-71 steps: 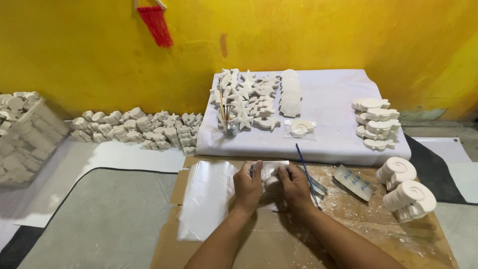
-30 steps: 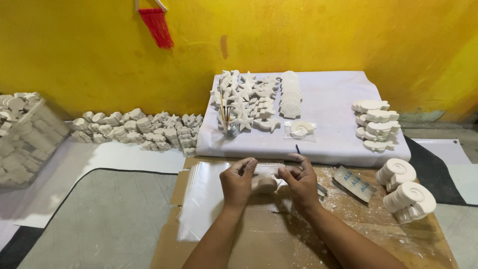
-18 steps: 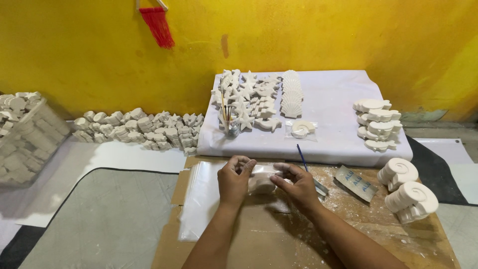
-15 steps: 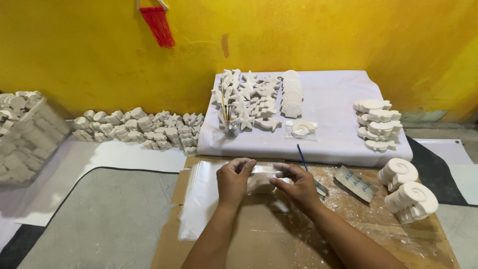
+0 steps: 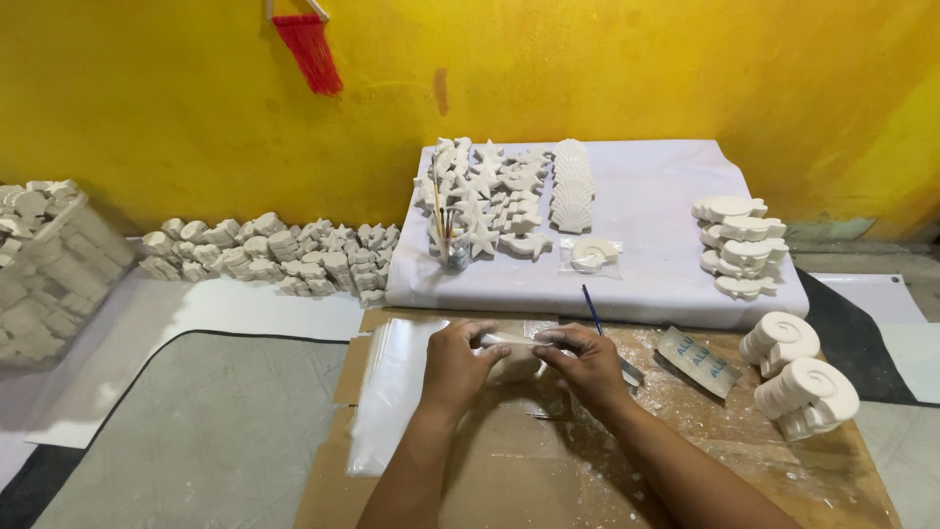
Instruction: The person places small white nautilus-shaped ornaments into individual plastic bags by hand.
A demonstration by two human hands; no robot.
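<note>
Yellow wall (image 5: 636, 78); red tassel (image 5: 311, 49) hanging; grey mat (image 5: 196, 421) on floor.

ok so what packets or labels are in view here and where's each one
Flat grey packet: on the cardboard, right of the right hand; rectangular, blue print.
Clear bag holding a white shell: on the white cloth, front centre.
Stack of clear plastic bags: on the cardboard, beside the left hand.

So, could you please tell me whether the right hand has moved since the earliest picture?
Yes. The right hand has moved a little up the cardboard sheet, toward the white cloth board, and now pinches the small bag.
</note>
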